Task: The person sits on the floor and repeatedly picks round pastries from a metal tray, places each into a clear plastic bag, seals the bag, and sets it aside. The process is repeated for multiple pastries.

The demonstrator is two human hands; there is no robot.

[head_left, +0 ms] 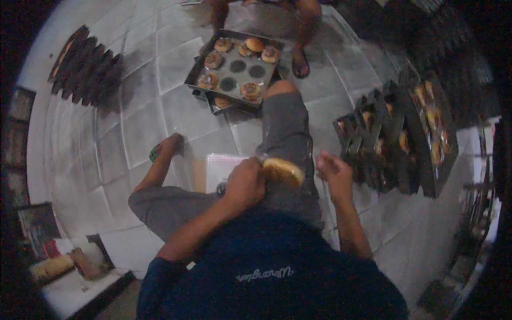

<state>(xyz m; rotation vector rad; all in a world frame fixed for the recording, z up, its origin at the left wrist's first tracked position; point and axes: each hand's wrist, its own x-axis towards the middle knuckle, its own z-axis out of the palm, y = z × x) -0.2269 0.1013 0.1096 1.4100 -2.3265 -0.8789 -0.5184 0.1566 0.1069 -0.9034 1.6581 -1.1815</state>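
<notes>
My left hand (245,184) is closed on the edge of a round golden bun (284,173), held above my lap. The bun is blurred by motion, and a pale sheen on it may be clear wrapping. To the right of the bun and apart from it, my right hand (337,173) is raised with its fingers curled together; whether anything small is between them does not show. Beside my left hand lies a stack of clear plastic bags (217,164) with a pinkish line along its top.
Ahead on the tiled floor, a dark baking tray (234,69) with topped buns rests on another tray. Racks of dark trays (400,136) with buns stand at right, more trays (88,69) at far left. Another person's sandalled foot (300,64) is beyond my knee.
</notes>
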